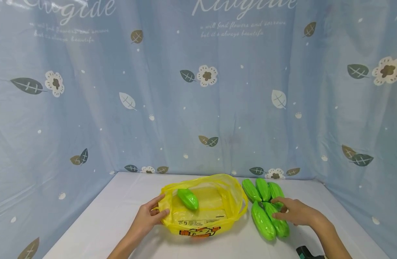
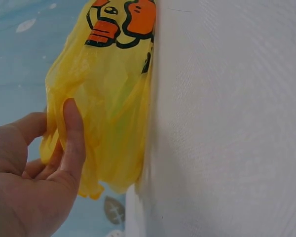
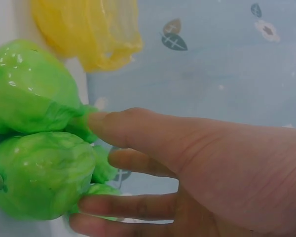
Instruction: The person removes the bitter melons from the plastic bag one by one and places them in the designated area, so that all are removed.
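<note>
A yellow plastic bag [image 1: 230,201] lies with its mouth spread wide, a cartoon print on its near side. Inside it rests one glossy green, melon-like fruit [image 1: 188,199]. My left hand [image 1: 147,216] holds the bag's left rim, thumb on the near side and fingers behind. To the right of the bag, several more such fruits [image 1: 264,222] lie in two rows. Over the right-hand ones hovers my right hand [image 1: 297,211], thumb and fingers spread apart. In the right wrist view its fingertips reach right beside two green fruits [image 3: 42,175].
A white-covered table [image 1: 98,219] carries everything. Blue curtain [image 1: 166,118] with leaf and flower prints stands behind and along both sides. Near my right forearm, a black and teal object [image 1: 304,253] shows at the bottom edge.
</note>
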The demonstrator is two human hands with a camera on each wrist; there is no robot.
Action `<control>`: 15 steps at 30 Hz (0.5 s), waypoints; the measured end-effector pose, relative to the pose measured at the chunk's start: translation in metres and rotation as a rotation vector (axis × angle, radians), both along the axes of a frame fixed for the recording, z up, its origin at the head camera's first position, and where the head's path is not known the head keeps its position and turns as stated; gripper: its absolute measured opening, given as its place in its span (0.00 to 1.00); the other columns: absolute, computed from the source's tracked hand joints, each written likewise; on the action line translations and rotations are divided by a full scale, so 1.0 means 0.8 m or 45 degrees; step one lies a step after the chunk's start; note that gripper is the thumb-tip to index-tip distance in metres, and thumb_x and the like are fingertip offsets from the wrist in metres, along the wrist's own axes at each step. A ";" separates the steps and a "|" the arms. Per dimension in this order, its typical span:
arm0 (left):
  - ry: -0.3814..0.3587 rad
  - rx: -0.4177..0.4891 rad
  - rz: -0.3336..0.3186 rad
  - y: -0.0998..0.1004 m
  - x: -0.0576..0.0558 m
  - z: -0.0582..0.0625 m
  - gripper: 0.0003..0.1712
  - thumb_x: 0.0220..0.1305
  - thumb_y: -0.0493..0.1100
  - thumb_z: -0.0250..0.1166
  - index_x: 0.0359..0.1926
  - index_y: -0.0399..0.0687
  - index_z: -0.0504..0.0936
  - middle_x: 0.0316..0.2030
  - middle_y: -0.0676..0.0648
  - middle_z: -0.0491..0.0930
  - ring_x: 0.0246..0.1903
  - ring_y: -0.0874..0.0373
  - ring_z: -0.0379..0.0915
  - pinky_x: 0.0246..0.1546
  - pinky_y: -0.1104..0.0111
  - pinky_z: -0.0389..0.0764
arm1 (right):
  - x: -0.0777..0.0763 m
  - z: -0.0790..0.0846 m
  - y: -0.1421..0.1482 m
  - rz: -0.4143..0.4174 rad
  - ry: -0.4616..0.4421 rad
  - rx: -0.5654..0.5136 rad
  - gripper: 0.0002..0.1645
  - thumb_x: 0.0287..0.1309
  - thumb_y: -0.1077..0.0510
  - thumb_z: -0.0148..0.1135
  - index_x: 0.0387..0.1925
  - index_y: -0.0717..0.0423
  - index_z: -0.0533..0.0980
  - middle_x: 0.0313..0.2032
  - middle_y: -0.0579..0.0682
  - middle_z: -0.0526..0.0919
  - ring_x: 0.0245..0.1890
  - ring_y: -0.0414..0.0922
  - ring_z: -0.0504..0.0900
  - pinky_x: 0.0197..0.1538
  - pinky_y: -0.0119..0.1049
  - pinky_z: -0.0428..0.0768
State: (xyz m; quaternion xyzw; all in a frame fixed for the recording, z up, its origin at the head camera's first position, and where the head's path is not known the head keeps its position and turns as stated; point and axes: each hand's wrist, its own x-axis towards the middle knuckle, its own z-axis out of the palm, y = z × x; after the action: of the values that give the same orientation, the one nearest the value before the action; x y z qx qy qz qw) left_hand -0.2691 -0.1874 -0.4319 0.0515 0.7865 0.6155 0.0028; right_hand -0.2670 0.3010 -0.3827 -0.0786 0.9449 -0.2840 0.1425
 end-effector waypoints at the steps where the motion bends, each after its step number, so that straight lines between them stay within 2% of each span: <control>1: 0.003 0.002 -0.003 0.000 0.000 0.000 0.40 0.61 0.42 0.70 0.72 0.42 0.64 0.63 0.29 0.71 0.46 0.52 0.83 0.32 0.65 0.87 | 0.000 0.000 0.000 0.006 0.017 0.008 0.37 0.60 0.47 0.66 0.64 0.61 0.68 0.41 0.55 0.84 0.34 0.48 0.82 0.31 0.43 0.81; 8: 0.007 0.003 -0.005 -0.002 0.002 0.001 0.40 0.61 0.42 0.70 0.72 0.42 0.64 0.63 0.29 0.71 0.46 0.52 0.83 0.33 0.66 0.87 | -0.001 0.004 -0.008 0.012 0.181 0.064 0.36 0.58 0.46 0.68 0.62 0.62 0.71 0.39 0.54 0.84 0.36 0.46 0.82 0.35 0.42 0.81; 15: 0.008 0.003 -0.008 -0.002 0.003 0.003 0.40 0.61 0.42 0.70 0.72 0.43 0.65 0.64 0.29 0.70 0.46 0.52 0.83 0.32 0.65 0.87 | 0.004 0.015 -0.021 -0.003 0.313 0.113 0.36 0.58 0.45 0.68 0.62 0.59 0.72 0.48 0.58 0.82 0.48 0.55 0.81 0.43 0.50 0.83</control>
State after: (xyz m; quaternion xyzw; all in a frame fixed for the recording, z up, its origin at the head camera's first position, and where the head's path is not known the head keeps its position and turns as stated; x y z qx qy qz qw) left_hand -0.2666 -0.1887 -0.4293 0.0559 0.7855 0.6164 0.0021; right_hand -0.2640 0.2843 -0.3710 -0.1055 0.9670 -0.2301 0.0286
